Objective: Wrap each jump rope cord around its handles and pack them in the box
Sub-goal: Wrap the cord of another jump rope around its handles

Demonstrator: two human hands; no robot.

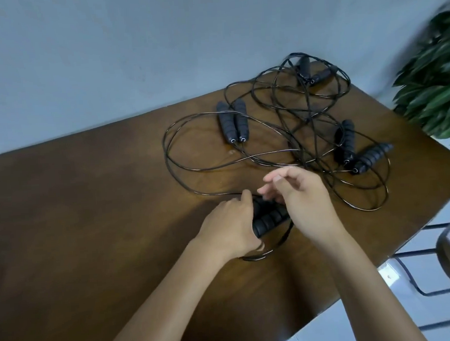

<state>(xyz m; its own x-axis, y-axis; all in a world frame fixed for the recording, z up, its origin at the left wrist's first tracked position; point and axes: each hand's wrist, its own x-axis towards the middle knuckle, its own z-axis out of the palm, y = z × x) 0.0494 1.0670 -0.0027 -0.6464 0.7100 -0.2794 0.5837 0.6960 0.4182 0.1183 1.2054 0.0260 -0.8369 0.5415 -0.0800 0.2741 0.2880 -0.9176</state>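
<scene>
- We see our left hand (228, 224) near the middle of the brown wooden table (89, 205), fingers curled round a pair of black foam handles (270, 216) that lie side by side.
- Our right hand (303, 199) hangs just above the far end of those handles, fingers loosely bent and spread; we cannot tell whether it pinches the cord, as that part is blurred.
- A thin black cord (273, 247) loops out from under the held handles toward the table's near edge and curves back under our left wrist.
- Farther back, a second pair of handles (233, 122) lies side by side toward the far edge, its caps facing us.
- A third pair (344, 142) lies near the right edge, and just beside it a fourth handle pair (373, 157) points toward that edge.
- One more pair (311, 71) sits at the far right corner, small and partly blurred.
- Loose cords (290, 129) sprawl in overlapping loops across the right half of the table, tangled among all these handles.
- Beyond the right edge stands a leafy green plant (434, 78); nearer us on that side we see a metal wire frame (419, 264) over pale floor.
- A plain grey wall (132, 57) runs behind the far edge.
</scene>
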